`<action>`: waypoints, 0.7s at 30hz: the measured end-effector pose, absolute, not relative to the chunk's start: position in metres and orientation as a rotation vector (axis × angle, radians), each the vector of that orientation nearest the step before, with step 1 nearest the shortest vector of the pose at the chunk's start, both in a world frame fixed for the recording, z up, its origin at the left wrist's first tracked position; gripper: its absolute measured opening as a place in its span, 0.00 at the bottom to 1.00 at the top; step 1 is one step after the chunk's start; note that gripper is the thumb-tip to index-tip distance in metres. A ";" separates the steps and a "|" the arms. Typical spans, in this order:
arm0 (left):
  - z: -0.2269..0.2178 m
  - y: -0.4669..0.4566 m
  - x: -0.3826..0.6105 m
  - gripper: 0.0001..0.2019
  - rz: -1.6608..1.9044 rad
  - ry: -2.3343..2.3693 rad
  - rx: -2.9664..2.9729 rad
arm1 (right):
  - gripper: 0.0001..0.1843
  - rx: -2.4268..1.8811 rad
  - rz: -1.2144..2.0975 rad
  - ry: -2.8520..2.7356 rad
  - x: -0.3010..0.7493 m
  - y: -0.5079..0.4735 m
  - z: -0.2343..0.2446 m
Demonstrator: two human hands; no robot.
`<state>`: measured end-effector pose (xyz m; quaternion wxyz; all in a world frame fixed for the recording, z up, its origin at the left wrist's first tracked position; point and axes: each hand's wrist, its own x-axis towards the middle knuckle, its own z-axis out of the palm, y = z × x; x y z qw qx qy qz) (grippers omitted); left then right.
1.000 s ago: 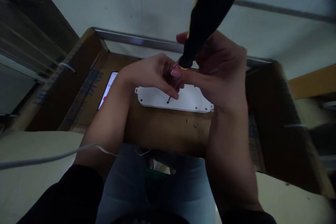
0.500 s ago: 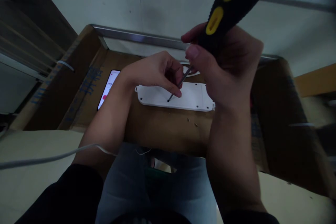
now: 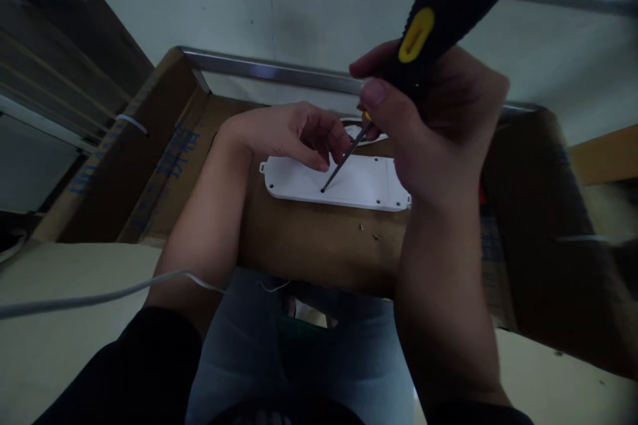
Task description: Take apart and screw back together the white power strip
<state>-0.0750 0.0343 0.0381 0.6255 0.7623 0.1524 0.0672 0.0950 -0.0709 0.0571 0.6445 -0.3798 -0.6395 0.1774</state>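
I see dim light | dark-seamed pale tiles [image 3: 214, 13] | metal rail [image 3: 274, 72] behind cardboard-lined worktop [image 3: 314, 246] | pale floor [image 3: 54, 352]

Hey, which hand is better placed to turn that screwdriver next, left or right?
Probably the right hand: it holds the screwdriver, whose shaft reaches a hole in the white casing. The left hand is only near the shaft.

Between the earliest view and the present one, the right hand [image 3: 443, 126] has shifted upward and to the right; the screwdriver [image 3: 461, 10] leans further rightward, its yellow inlays [image 3: 417, 35] turned into view and more of its shaft [image 3: 347, 152] exposed. The thumb of the left hand [image 3: 294, 133], formerly at the shaft, now stands apart from it. A white loop [image 3: 381, 138] behind the white case [image 3: 361, 182] has become visible; the lit phone beside the left forearm [image 3: 207, 232] has passed from sight.
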 end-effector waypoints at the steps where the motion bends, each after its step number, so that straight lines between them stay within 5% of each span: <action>1: 0.037 0.035 -0.075 0.13 0.158 0.359 1.755 | 0.05 -0.881 0.384 -1.458 0.095 -0.071 0.057; 15: 0.041 0.032 -0.067 0.03 0.186 0.619 1.870 | 0.05 -0.889 0.383 -1.389 0.095 -0.073 0.058; 21: 0.032 0.035 -0.070 0.09 0.270 0.635 1.898 | 0.06 -0.737 0.270 -1.314 0.099 -0.056 0.052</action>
